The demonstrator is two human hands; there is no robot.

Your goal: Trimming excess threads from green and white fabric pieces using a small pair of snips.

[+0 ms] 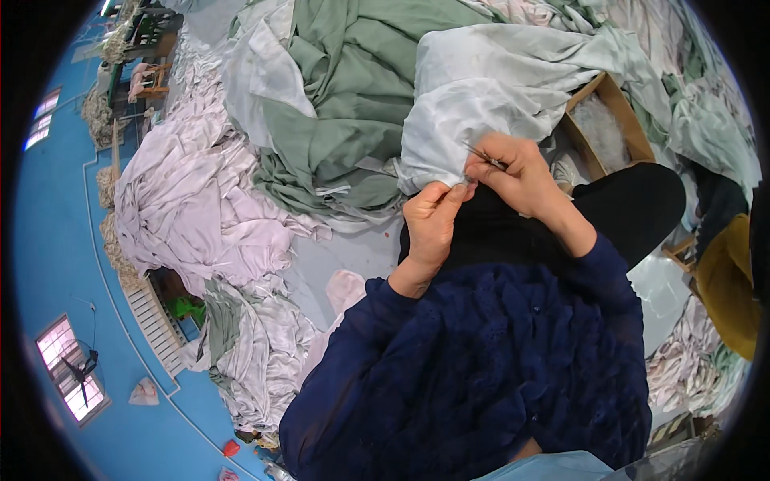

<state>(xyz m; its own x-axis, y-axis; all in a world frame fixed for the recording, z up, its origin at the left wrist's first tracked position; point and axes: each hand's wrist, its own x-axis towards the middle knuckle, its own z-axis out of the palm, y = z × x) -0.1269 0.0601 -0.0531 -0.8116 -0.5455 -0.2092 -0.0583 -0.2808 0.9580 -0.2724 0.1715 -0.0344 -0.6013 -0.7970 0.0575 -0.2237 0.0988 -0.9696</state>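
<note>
A pale bluish-white cloth (485, 88) is spread out in front of me, its near edge drawn up to my hands. My left hand (430, 223) is closed, pinching that edge between thumb and fingers. Close against it on the right, my right hand (520, 175) grips a small, dark metal pair of thread snips (489, 158). Their slim tips point up and left onto the cloth, beside the pinched edge. Part of the snips is hidden in the fingers. Whether the blades touch a thread is too small to tell.
Green cloth (345, 72) lies heaped beyond my left hand. A pale lilac pile (200, 196) stands further left. Near my right knee sits a cardboard box (630, 120) with translucent wispy material inside. Another person's mustard-coloured garment (728, 276) shows at the far right.
</note>
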